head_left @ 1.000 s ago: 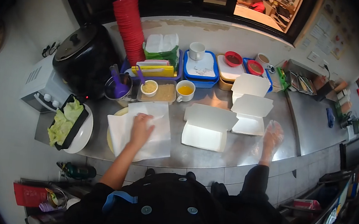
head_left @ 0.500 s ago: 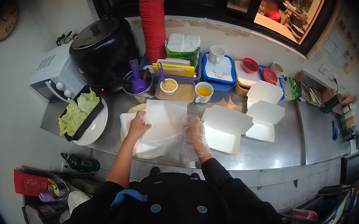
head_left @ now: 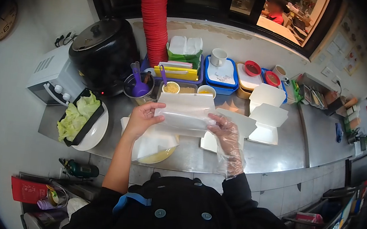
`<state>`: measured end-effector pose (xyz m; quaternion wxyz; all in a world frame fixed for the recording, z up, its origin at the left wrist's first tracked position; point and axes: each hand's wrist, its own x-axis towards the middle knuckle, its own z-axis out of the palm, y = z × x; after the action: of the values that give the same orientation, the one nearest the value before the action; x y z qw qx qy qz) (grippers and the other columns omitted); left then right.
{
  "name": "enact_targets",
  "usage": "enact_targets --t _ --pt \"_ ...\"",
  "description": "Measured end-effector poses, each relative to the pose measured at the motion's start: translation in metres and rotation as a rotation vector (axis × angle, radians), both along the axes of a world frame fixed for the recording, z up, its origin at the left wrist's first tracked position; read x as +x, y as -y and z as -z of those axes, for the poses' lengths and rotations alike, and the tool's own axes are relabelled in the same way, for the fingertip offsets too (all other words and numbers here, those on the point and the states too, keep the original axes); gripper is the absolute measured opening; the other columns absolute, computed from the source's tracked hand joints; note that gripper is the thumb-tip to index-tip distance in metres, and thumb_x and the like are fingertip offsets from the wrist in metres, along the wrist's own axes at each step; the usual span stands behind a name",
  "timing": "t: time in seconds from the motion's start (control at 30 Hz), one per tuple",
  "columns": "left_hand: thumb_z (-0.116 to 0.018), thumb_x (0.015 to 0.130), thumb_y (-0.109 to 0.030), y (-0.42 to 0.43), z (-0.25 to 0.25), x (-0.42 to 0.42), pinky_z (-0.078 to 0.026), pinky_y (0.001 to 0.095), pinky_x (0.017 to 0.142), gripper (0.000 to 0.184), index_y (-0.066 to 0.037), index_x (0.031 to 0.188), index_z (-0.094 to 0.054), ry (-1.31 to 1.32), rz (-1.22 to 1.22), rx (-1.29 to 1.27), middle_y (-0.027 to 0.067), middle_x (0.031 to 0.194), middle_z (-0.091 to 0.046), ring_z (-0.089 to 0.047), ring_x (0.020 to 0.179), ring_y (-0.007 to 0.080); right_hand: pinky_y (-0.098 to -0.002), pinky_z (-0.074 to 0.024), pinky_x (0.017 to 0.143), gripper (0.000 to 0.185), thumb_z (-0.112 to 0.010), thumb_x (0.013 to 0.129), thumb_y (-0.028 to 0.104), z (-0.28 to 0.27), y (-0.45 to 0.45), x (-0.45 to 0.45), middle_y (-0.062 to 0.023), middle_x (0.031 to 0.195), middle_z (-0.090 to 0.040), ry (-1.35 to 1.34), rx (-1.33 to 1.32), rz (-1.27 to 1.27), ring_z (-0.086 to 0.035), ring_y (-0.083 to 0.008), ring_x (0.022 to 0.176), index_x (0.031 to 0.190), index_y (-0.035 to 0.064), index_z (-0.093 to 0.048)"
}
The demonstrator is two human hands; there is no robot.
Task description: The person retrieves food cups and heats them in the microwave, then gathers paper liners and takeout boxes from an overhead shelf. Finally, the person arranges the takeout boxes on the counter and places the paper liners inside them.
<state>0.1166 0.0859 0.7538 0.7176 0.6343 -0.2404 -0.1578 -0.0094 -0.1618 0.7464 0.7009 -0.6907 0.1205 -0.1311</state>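
My bare left hand (head_left: 144,119) pinches the left edge of a white, slightly glossy paper sheet (head_left: 186,113). On its right edge closes my right hand (head_left: 227,138), covered by a clear plastic glove. Stretched between both hands, the sheet is raised above the counter, with its lower part bent over. Beneath it, more white paper (head_left: 151,141) lies on a pale yellow round plate (head_left: 160,156). An open white takeout box (head_left: 208,142) stands behind the gloved hand, partly hidden by it. The raised sheet also covers the front of a white cup (head_left: 206,90) of yellow liquid.
Two more open boxes (head_left: 264,133) stand at right on the steel counter (head_left: 283,155). Lettuce (head_left: 78,115) fills a black tray on a white plate (head_left: 96,135) at left. Behind are a black cooker (head_left: 105,58), a red cup stack (head_left: 152,32) and purple scoops (head_left: 140,86).
Both hands have lifted the top sheet up and away from the plate, uncovering paper below. My right hand has moved to the right, and the sheet now hides part of the cup.
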Motion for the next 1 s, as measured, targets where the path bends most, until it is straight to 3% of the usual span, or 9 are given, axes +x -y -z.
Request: enact_targets --t 0.1,0.17,0.33,0.4,0.43,0.47,0.53,0.67,1.0 --pt "-0.074 0.069 -0.001 0.01 -0.014 -0.005 -0.044 0.0222 0.075 0.027 -0.004 0.095 -0.067 0.239 -0.118 0.278 0.0007 0.085 -0.057 -0.052 0.078 0.0096 -0.0296 -0.0445 0.068 0.03 -0.071 0.072 0.007 0.002 0.014 -0.011 -0.0041 0.078 -0.056 0.092 -0.381 0.035 -0.055 -0.0158 0.076 0.101 0.0033 -0.066" --pt "-0.076 0.066 -0.004 0.017 -0.031 -0.014 -0.042 0.0247 0.075 0.023 -0.006 0.088 -0.068 0.388 -0.171 0.369 0.0021 0.085 -0.055 -0.05 0.078 0.0124 -0.0358 -0.0452 0.071 0.029 -0.073 0.069 0.015 0.002 0.021 -0.016 -0.0087 0.08 -0.058 0.133 -1.103 0.271 -0.058 -0.0229 0.078 0.095 0.004 -0.067" --pt "-0.08 0.06 -0.014 0.051 -0.073 -0.046 -0.038 0.0326 0.082 0.019 -0.011 0.075 -0.068 0.969 -0.135 0.496 0.0069 0.096 -0.05 -0.046 0.091 0.0224 -0.0399 -0.0467 0.074 0.032 -0.075 0.068 0.021 -0.053 -0.027 -0.017 -0.0098 0.08 -0.06 0.384 -1.292 0.282 -0.06 -0.0256 0.078 0.092 0.0043 -0.065" --pt "-0.081 0.058 -0.02 0.063 -0.089 -0.057 -0.037 0.0364 0.085 0.023 -0.012 0.074 -0.067 1.027 -0.08 0.371 0.0073 0.103 -0.047 -0.043 0.099 0.0264 -0.0342 -0.0495 0.067 0.036 -0.073 0.071 0.023 -0.029 -0.029 -0.008 -0.0084 0.083 -0.063 0.071 -1.324 -0.065 -0.062 -0.0242 0.074 0.1 0.0057 -0.062" --pt "-0.081 0.06 -0.024 0.062 -0.093 -0.056 -0.037 0.0364 0.091 0.036 -0.011 0.09 -0.067 1.045 -0.165 0.355 0.0086 0.11 -0.049 -0.044 0.108 0.0261 -0.0293 -0.0495 0.063 0.034 -0.069 0.077 0.018 -0.027 -0.028 -0.014 -0.006 0.082 -0.064 0.217 -0.556 0.055 -0.061 -0.0184 0.067 0.105 0.0033 -0.059" --pt "-0.081 0.06 -0.024 0.061 -0.093 -0.054 -0.037 0.0364 0.091 0.036 -0.011 0.09 -0.067 1.047 -0.169 0.353 0.0086 0.11 -0.049 -0.044 0.108 0.0261 -0.0293 -0.0495 0.063 0.034 -0.069 0.077 0.018 -0.029 -0.025 -0.015 -0.006 0.082 -0.064 0.221 -0.559 0.053 -0.061 -0.0184 0.067 0.105 0.0033 -0.059" --pt "-0.077 0.068 -0.025 0.056 -0.086 -0.048 -0.033 0.0381 0.1 0.044 -0.006 0.105 -0.062 0.548 -0.166 0.247 0.0123 0.126 -0.045 -0.038 0.121 0.025 -0.0257 -0.0481 0.066 0.029 -0.065 0.081 0.014 -0.06 -0.029 -0.025 -0.0062 0.088 -0.064 0.155 0.323 0.053 -0.06 -0.0132 0.074 0.104 -0.001 -0.058" --pt "-0.074 0.075 -0.016 0.057 -0.053 -0.049 -0.046 0.0284 0.088 0.044 0.004 0.111 -0.057 -0.278 0.224 0.043 0.0127 0.11 -0.061 -0.058 0.099 0.0159 -0.0256 -0.0468 0.075 0.036 -0.064 0.082 0.014 -0.07 -0.032 -0.034 -0.0087 0.097 -0.062 0.082 0.332 0.161 -0.059 -0.0131 0.085 0.111 -0.0045 -0.053" --pt "-0.072 0.077 -0.014 0.051 -0.065 -0.058 -0.047 0.0201 0.062 0.019 0.002 0.084 -0.065 -0.002 0.145 0.295 0.0043 0.076 -0.067 -0.061 0.069 0.0061 -0.0296 -0.0454 0.089 0.047 -0.068 0.075 -0.001 -0.069 -0.006 -0.042 -0.013 0.114 -0.055 0.379 0.232 0.191 -0.054 -0.0192 0.106 0.118 -0.0047 -0.05"
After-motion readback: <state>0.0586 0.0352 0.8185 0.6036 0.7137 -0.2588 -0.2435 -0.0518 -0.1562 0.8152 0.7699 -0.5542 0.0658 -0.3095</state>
